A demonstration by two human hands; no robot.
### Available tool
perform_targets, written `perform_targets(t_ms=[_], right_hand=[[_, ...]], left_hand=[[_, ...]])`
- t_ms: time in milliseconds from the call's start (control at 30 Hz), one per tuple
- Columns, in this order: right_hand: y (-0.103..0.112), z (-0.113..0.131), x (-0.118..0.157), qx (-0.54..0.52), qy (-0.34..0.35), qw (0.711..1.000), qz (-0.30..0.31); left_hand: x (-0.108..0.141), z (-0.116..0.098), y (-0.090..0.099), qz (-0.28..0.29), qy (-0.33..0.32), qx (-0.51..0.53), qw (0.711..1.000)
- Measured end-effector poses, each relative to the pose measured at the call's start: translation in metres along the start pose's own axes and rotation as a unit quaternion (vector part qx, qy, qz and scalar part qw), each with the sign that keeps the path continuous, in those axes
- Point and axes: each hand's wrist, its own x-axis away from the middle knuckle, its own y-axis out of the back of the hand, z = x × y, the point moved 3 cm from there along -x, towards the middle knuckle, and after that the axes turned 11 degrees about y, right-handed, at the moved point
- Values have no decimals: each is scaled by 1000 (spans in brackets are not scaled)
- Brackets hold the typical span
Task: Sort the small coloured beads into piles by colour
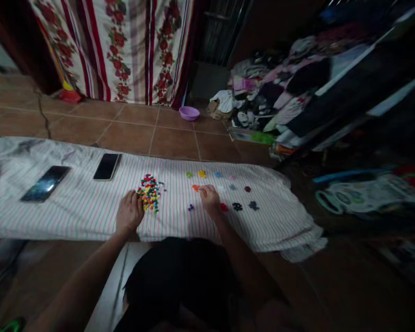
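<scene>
A mixed pile of small coloured pieces, bead-like in size (150, 193), lies on the striped cloth (173, 221). My left hand (130, 210) rests at the pile's left edge, fingers low and loosely extended, touching the nearest pieces. My right hand (210, 199) has thumb and forefinger pinched beside a small orange group (195, 188); whatever is between the tips is too small to make out. Around it sit single-colour groups: green (188, 174), yellow (202, 174), blue (217, 174), purple (191, 208), red (223, 207), black (237, 207) and dark grey (253, 205).
Two phones, a larger one (45, 184) and a smaller one (107, 167), lie on the cloth at left. Beyond, a purple basin (189, 113) stands on the tiled floor before a floral curtain (131, 50). Heaped clothes (280, 87) fill the right back.
</scene>
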Motion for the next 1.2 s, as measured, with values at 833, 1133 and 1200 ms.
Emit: perform_targets(t_ms=[833,1133,1200], right_hand=[[-70,142,16,-119,52,973,193],[-84,156,20,-91,32,972,213],[-84,152,23,-106,30,973,203]], left_hand=[[0,0,4,21,90,78,993],[0,-3,12,27,55,30,998],[0,-3,13,21,58,37,997]])
